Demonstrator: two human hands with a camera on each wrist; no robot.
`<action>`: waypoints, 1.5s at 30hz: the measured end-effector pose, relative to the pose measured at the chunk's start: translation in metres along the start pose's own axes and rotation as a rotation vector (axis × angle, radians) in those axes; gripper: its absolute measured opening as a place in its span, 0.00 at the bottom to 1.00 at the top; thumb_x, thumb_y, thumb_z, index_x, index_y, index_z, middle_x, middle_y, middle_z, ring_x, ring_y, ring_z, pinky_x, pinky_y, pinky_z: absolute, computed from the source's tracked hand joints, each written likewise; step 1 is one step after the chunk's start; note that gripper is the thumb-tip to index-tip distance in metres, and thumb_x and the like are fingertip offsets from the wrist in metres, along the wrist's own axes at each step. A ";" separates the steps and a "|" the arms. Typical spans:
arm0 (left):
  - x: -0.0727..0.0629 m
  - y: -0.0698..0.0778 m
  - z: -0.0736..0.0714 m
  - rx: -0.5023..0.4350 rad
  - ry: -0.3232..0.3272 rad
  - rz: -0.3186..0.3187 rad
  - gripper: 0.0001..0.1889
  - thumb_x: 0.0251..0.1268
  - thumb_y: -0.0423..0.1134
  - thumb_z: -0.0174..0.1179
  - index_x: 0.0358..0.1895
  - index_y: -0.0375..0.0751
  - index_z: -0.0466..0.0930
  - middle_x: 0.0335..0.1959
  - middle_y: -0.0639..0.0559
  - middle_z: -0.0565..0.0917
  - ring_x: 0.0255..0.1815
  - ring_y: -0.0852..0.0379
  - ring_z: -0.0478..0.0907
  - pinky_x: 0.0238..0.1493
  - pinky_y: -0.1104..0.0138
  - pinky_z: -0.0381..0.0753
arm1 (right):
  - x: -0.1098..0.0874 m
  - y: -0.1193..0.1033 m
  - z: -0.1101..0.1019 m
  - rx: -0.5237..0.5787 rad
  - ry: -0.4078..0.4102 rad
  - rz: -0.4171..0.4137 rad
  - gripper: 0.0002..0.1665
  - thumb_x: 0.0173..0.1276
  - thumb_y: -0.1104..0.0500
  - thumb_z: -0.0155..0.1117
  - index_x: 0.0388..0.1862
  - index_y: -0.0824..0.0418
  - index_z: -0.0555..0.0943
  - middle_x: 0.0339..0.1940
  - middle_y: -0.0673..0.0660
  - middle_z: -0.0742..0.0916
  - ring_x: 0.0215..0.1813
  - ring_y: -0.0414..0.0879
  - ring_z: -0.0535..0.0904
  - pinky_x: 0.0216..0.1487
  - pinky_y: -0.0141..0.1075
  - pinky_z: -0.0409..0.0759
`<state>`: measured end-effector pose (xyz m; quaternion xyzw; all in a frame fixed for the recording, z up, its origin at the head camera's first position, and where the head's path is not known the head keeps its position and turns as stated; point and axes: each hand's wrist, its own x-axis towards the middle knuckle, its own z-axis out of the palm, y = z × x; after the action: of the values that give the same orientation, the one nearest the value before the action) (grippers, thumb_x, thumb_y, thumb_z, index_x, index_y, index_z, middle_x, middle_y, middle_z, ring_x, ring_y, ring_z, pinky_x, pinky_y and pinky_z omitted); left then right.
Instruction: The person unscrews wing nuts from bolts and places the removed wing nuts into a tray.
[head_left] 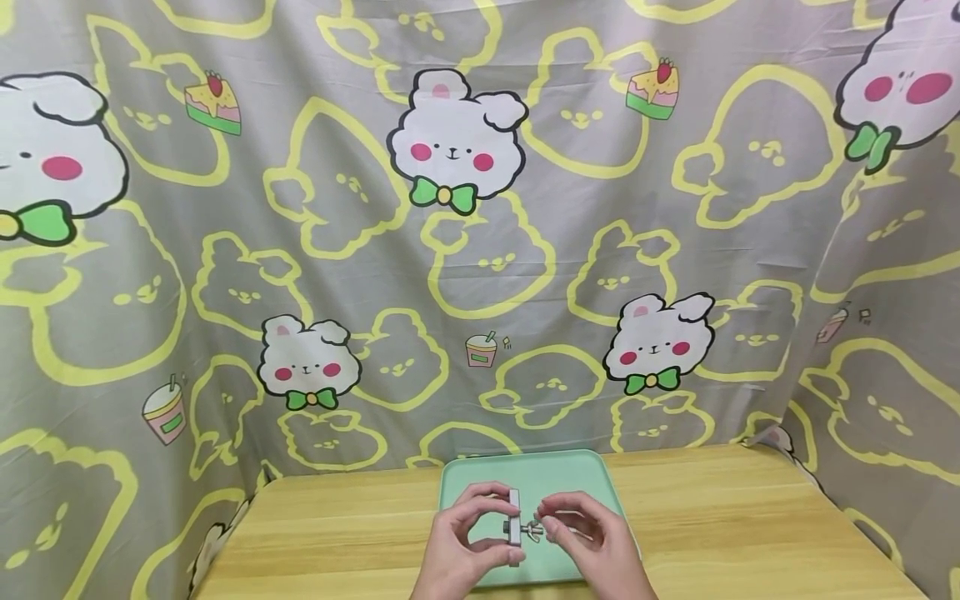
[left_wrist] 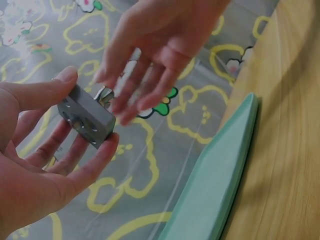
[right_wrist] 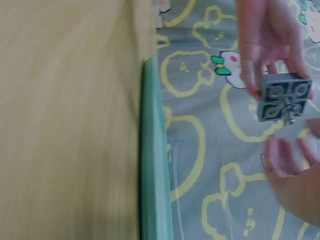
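Note:
My left hand (head_left: 468,533) holds a small grey square block (head_left: 514,521) by its opposite edges, thumb on one side and fingertips on the other. Round recesses show on one face of the block (right_wrist: 285,95) in the right wrist view. A metal bolt runs through it, and a wing nut (head_left: 533,531) sits on the end that points toward my right hand (head_left: 588,529). The right hand's fingers are loosely bent beside the wing nut, with a gap between them and the bolt (right_wrist: 288,119) in the right wrist view.
Below both hands lies a pale green tray (head_left: 525,467) on a wooden table (head_left: 712,508). A grey curtain (head_left: 465,275) printed with cartoon bears and yellow outlines encloses the back and both sides.

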<state>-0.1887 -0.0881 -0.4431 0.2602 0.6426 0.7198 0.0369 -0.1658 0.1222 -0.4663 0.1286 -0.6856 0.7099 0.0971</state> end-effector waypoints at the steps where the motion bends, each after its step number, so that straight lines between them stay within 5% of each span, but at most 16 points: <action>1: 0.000 0.000 0.000 0.005 0.001 0.001 0.22 0.49 0.27 0.78 0.49 0.28 0.85 0.63 0.34 0.73 0.64 0.47 0.76 0.48 0.52 0.90 | 0.001 -0.001 0.000 0.027 -0.010 0.066 0.18 0.73 0.57 0.69 0.55 0.67 0.82 0.51 0.64 0.86 0.51 0.50 0.87 0.51 0.43 0.89; 8: -0.002 -0.001 0.002 0.047 -0.006 0.008 0.20 0.51 0.26 0.77 0.49 0.31 0.85 0.64 0.31 0.72 0.65 0.45 0.74 0.48 0.53 0.90 | 0.005 -0.002 -0.003 0.137 -0.137 0.231 0.24 0.76 0.56 0.66 0.60 0.74 0.79 0.54 0.64 0.85 0.52 0.55 0.87 0.51 0.49 0.89; 18: -0.001 -0.002 0.004 0.074 -0.018 0.020 0.19 0.51 0.24 0.76 0.49 0.29 0.85 0.63 0.34 0.73 0.63 0.48 0.75 0.48 0.54 0.90 | 0.004 0.002 -0.005 0.138 -0.173 0.237 0.24 0.75 0.58 0.66 0.58 0.78 0.78 0.47 0.65 0.88 0.46 0.51 0.89 0.46 0.42 0.90; 24: -0.002 -0.002 0.004 0.073 -0.018 0.018 0.21 0.51 0.24 0.76 0.50 0.25 0.83 0.64 0.30 0.72 0.64 0.43 0.74 0.47 0.55 0.90 | 0.003 0.003 -0.004 0.143 -0.159 0.208 0.24 0.73 0.60 0.68 0.56 0.80 0.78 0.45 0.64 0.88 0.42 0.52 0.89 0.43 0.43 0.91; 30: -0.002 -0.001 0.004 0.077 -0.016 0.013 0.19 0.52 0.24 0.76 0.49 0.29 0.85 0.64 0.29 0.71 0.63 0.52 0.76 0.47 0.55 0.90 | 0.001 0.001 -0.001 0.121 -0.144 0.177 0.22 0.72 0.60 0.69 0.54 0.77 0.79 0.44 0.63 0.87 0.43 0.52 0.89 0.44 0.43 0.91; 39: -0.001 -0.001 0.003 0.059 -0.024 0.013 0.20 0.52 0.26 0.77 0.50 0.31 0.85 0.65 0.28 0.70 0.64 0.50 0.76 0.48 0.55 0.90 | -0.003 -0.001 0.003 0.035 -0.093 0.077 0.15 0.72 0.61 0.69 0.48 0.73 0.82 0.43 0.62 0.87 0.41 0.49 0.89 0.42 0.45 0.91; 45: -0.001 -0.001 0.002 0.045 -0.017 -0.001 0.20 0.53 0.29 0.78 0.50 0.31 0.85 0.64 0.30 0.72 0.65 0.41 0.75 0.47 0.55 0.90 | -0.005 0.001 0.008 -0.099 -0.041 -0.069 0.07 0.70 0.61 0.71 0.43 0.64 0.84 0.42 0.58 0.87 0.44 0.46 0.88 0.44 0.41 0.90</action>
<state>-0.1873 -0.0866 -0.4441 0.2665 0.6584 0.7029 0.0369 -0.1606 0.1142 -0.4686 0.1617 -0.7167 0.6687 0.1139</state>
